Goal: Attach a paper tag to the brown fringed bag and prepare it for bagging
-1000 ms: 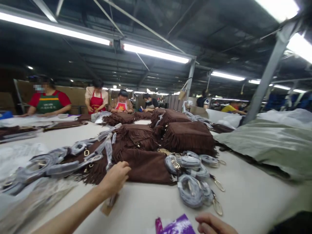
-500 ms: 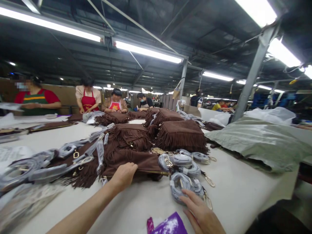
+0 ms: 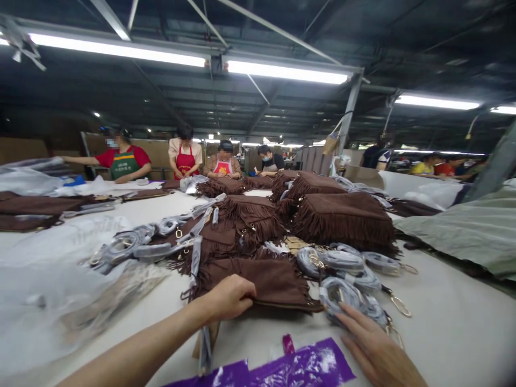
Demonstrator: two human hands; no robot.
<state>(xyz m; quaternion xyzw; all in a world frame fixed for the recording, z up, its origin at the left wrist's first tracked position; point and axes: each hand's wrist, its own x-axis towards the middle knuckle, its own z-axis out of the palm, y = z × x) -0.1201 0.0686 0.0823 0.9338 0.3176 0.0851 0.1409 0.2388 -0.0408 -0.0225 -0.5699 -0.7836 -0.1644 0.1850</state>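
Observation:
My left hand (image 3: pixel 236 296) is closed on the zipped near edge of a brown fringed bag (image 3: pixel 278 279), which lies tilted up off the table. My right hand (image 3: pixel 373 341) has its fingers stretched out, with the fingertips at the near side of a coiled strap (image 3: pixel 342 294) in clear plastic wrap. Whether they touch it or rest just above it I cannot tell. More coiled straps (image 3: pixel 342 260) with gold clasps lie behind that one. Purple plastic packaging (image 3: pixel 302 363) sits on the table below my hands.
Stacked brown fringed bags (image 3: pixel 342 215) stand in the middle of the white table (image 3: pixel 439 317). Wrapped straps (image 3: pixel 133 242) and clear plastic bags (image 3: pixel 92 279) lie at left. A green-grey sheet (image 3: pixel 475 228) covers something at right. Several co-workers sit or stand across the table.
The view has swung left, so everything sits further right. The brown bag has been drawn toward me in my left hand. My right hand stays by the coiled strap.

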